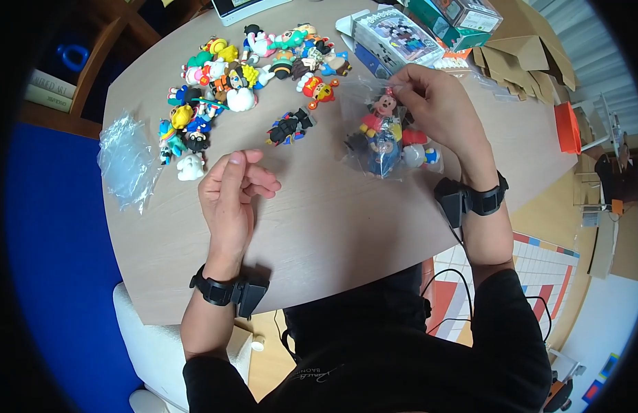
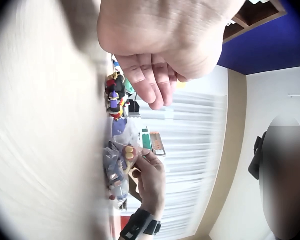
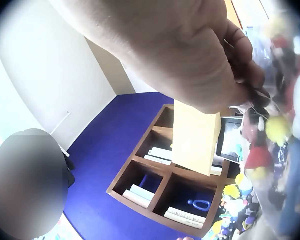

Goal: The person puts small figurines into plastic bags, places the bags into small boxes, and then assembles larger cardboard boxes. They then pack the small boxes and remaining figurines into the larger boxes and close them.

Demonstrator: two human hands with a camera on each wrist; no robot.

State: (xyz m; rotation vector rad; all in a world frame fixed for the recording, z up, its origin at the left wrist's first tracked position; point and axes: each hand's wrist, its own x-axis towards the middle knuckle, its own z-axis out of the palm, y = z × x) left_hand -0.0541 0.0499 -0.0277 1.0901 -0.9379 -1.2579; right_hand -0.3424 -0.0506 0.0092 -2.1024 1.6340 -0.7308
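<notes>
Right of the black figurine (image 1: 289, 128), the right hand (image 1: 443, 110) pinches a clear bag (image 1: 352, 104) of figurines (image 1: 385, 108) over the counter (image 1: 332, 230); the left hand (image 1: 229, 196), fingers loosely bent, holds nothing. A slack pinch could drop the bag, spilling figurines.

Taking twelve as the table's far side, a hand could pass over the tabletop (image 1: 346, 227) at six, between the left hand (image 1: 228, 196) at eight and the filled bag (image 1: 385, 148) at two. A dark figure (image 1: 289, 129) interrupts the middle. Clustered toys (image 1: 233, 79) crowd ten to twelve (a tight pack, that), boxes (image 1: 401, 41) block one, crumpled plastic (image 1: 129, 162) nine.
</notes>
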